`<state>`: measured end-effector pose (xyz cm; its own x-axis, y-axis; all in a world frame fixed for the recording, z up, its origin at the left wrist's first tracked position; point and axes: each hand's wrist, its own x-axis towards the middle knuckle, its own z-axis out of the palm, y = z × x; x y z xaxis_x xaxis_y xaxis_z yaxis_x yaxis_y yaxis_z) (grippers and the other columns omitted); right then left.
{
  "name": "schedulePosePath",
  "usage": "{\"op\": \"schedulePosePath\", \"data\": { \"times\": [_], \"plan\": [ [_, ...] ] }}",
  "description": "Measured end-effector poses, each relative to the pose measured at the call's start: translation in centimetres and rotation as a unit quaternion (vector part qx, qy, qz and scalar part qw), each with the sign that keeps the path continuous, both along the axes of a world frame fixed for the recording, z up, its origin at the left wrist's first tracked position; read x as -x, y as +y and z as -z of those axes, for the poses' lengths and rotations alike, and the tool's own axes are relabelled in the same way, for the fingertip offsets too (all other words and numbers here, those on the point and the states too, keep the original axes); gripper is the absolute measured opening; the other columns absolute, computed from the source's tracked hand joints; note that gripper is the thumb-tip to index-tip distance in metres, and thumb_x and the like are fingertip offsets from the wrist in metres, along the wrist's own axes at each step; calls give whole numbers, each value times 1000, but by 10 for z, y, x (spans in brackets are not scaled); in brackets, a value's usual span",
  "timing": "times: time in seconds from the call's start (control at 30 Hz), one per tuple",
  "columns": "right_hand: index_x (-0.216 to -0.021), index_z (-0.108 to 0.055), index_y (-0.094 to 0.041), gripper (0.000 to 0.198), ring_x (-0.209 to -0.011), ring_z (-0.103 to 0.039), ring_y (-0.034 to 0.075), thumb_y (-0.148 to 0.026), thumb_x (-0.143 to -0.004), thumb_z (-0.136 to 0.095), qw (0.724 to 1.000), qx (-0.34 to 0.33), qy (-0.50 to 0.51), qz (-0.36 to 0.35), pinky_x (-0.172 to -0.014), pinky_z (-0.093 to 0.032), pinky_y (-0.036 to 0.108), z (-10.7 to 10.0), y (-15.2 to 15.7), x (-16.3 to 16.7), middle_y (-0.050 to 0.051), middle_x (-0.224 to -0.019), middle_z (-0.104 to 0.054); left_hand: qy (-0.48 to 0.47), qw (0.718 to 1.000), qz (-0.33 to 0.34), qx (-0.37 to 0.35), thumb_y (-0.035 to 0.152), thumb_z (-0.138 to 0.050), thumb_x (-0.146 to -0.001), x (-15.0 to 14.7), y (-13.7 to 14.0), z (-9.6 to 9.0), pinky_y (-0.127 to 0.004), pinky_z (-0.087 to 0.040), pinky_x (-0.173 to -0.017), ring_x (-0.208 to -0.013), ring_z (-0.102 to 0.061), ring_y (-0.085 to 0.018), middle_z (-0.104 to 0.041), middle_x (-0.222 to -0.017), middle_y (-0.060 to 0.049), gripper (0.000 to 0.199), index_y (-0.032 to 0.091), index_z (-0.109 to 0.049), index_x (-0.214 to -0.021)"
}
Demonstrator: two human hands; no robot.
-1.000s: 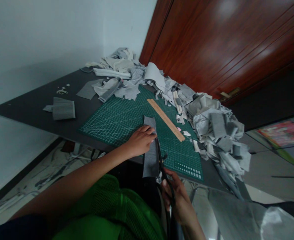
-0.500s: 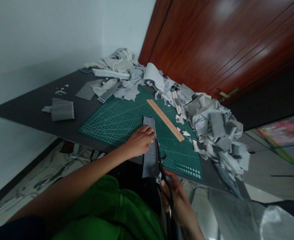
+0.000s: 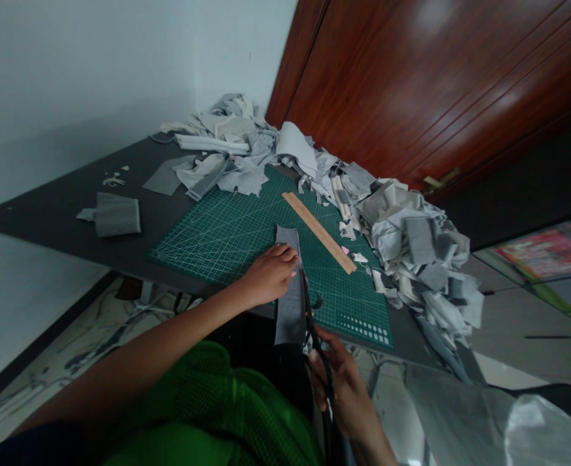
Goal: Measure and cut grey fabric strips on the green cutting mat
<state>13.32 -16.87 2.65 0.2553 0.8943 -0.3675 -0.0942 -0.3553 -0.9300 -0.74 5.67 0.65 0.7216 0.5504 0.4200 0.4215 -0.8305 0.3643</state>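
Note:
My left hand [image 3: 271, 275] lies across a long grey fabric strip [image 3: 291, 320], its fingers bent together over the strip's right side. The strip rests lengthwise on a green cutting mat [image 3: 217, 236], and its near end sticks out past the table edge. In my right hand [image 3: 347, 385] are black-handled scissors [image 3: 320, 343], gripped by the handles. Their dark blades run along the strip's right edge, pointing away from me toward my left fingertips. A small dark offcut [image 3: 318, 302] curls just right of the blades. How far apart the blades are is hard to see.
A wooden ruler [image 3: 319, 232] lies slantwise on the mat. Heaps of grey and white fabric scraps [image 3: 418, 239] line the table's right and back sides. On the dark table [image 3: 57, 194] at left sits a folded grey piece [image 3: 118, 215]. A reddish wooden door [image 3: 387, 84] stands behind.
The whole view has shifted slightly left. Both hands, the fabric strip and the scissors keep almost the same positions relative to one another.

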Motion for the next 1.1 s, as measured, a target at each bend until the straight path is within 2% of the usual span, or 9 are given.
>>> {"op": "schedulePosePath", "data": {
  "times": [0.2,0.37,0.5,0.63,0.77,0.93,1.1],
  "plan": [
    [-135,-54,-23,65,-43,-38,4,-57,-85,-78,1000,-3,5,2,-37,-34,15,1,-1,1,-9,-66,-51,6,1000,-11,-12,16,-51,-96,-2,1,5,-46,-34,-121,-138,-47,-29,-60,-134,-13,29,14,-61,-124],
    [-132,-53,-22,68,-41,-36,5,-59,-81,-80,1000,4,29,8,-34,-32,15,1,0,0,-12,-60,-45,14,999,-34,-10,19,-54,-97,-1,-2,3,-44,-33,-121,-138,-46,-30,-59,-134,-16,30,10,-62,-124],
    [-129,-52,-25,63,-39,-34,5,-60,-83,-77,998,22,51,3,-33,-33,15,4,-8,-4,-13,-59,-43,24,1000,-14,-14,22,-58,-97,2,-7,-4,-44,-40,-112,-129,-51,-29,-62,-128,-13,25,14,-66,-119],
    [-131,-49,-26,65,-40,-33,5,-61,-83,-77,997,39,61,23,-34,-33,14,7,-20,-4,-13,-61,-42,41,999,2,-18,32,-58,-100,5,-12,-12,-45,-44,-98,-116,-56,-29,-66,-115,-9,19,18,-71,-103],
    [-132,-47,-27,69,-42,-38,5,-60,-81,-79,997,52,58,29,-34,-35,15,7,-23,-2,-10,-67,-48,39,999,6,-9,22,-56,-100,4,-10,-12,-40,-42,-89,-108,-57,-26,-67,-104,-6,16,20,-71,-96],
    [-135,-45,-27,70,-43,-39,6,-59,-83,-78,998,47,46,20,-34,-35,15,7,-18,-2,-10,-67,-49,27,1000,-5,-8,14,-58,-97,2,-7,-6,-40,-42,-91,-118,-54,-27,-66,-124,-7,18,18,-68,-110],
    [-135,-46,-27,68,-43,-38,5,-60,-84,-77,998,49,37,14,-35,-35,15,5,-19,1,-11,-66,-48,39,999,-2,1,17,-58,-98,2,-6,-6,-42,-42,-91,-119,-54,-28,-67,-127,-7,19,17,-68,-113]
  ]
}}
